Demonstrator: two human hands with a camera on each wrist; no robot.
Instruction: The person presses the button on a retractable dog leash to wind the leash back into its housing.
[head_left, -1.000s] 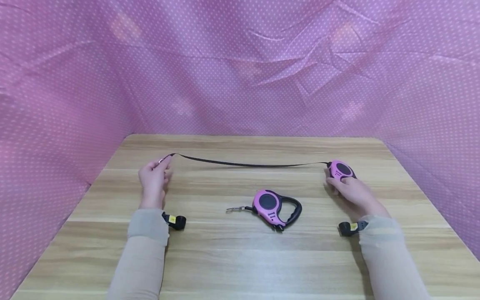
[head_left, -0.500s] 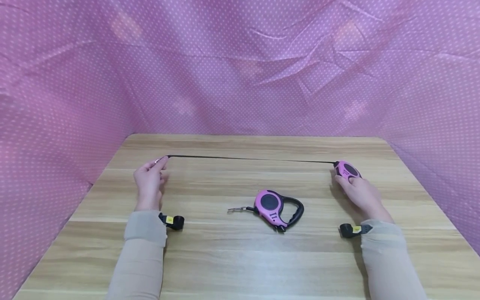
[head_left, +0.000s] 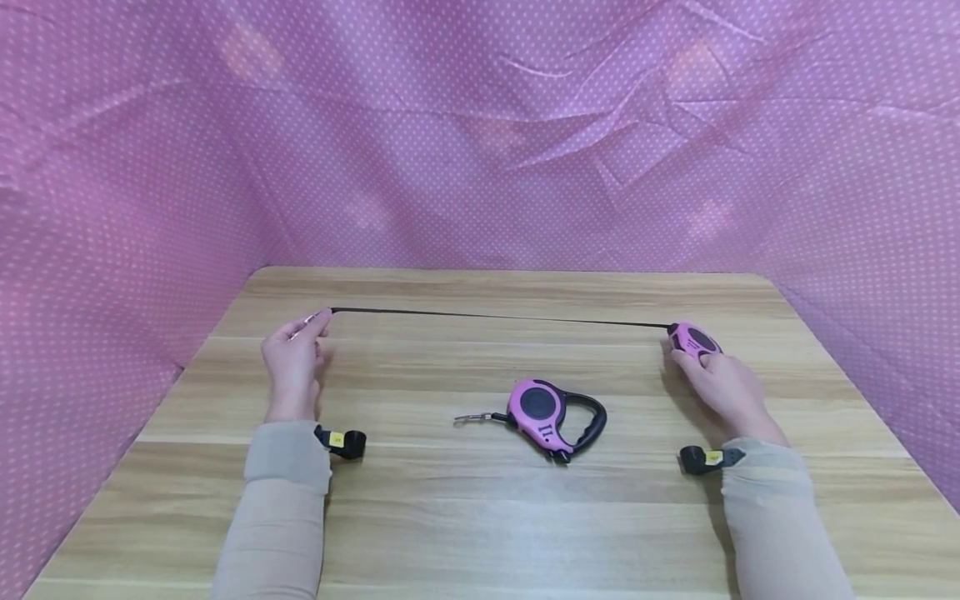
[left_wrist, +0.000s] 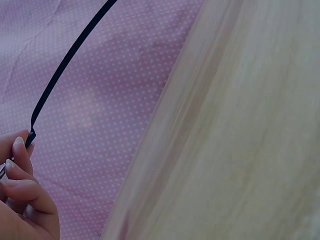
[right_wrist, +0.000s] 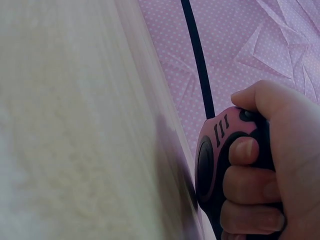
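My left hand [head_left: 290, 358], with thumb and fingertips pinched together, holds the metal clip [head_left: 309, 320] at the end of a black strap [right_wrist: 198, 57]. My fingers hide most of the clip, so its exact shape is hard to make out. The strap runs nearly straight, above the wooden table [head_left: 480, 525], to a pink and black retractable leash [head_left: 690, 337] in my right hand [head_left: 727, 392]. There my fingers are wrapped firmly around its black handle, with my thumb on top. The held leash is over the far right part of the table. A second, matching leash [head_left: 537, 403] lies between my arms, closer to me than the strap, its small clip pointing left and its looped handle right. Pink cloth [head_left: 480, 150] with white dots hangs behind and on both sides.
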